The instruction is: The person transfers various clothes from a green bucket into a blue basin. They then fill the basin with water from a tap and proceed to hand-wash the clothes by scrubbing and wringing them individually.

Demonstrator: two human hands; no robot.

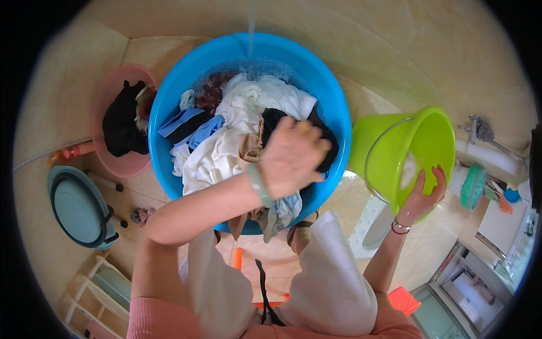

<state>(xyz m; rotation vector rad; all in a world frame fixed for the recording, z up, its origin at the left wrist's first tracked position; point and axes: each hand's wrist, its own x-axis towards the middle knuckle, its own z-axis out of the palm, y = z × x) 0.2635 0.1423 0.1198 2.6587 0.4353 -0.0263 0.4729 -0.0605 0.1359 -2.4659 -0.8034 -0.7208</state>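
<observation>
A large blue basin (pixel 248 37) holds a heap of wet clothes, with white garments (pixel 240 104), a blue-and-black striped piece (pixel 192 125) and dark cloth (pixel 270 117) among them. My left hand (pixel 293 155) is over the dark cloth on the basin's right side, back of the hand upward. Its fingers curl down and blur, so whether they grip cloth is unclear. My right hand (pixel 423 195) is at the near rim of a lime-green bucket (pixel 384 135), fingers apart over its opening. Something white (pixel 409 169) shows inside the bucket.
Water (pixel 251 34) streams into the basin's far side. A pink tub (pixel 116 164) with a black garment (pixel 125 118) stands left. Nearer are a grey-green basin (pixel 82 206) and a shelf rack (pixel 96 288). A wall tap (pixel 477 127) and a white washboard-like board (pixel 370 223) lie rightward.
</observation>
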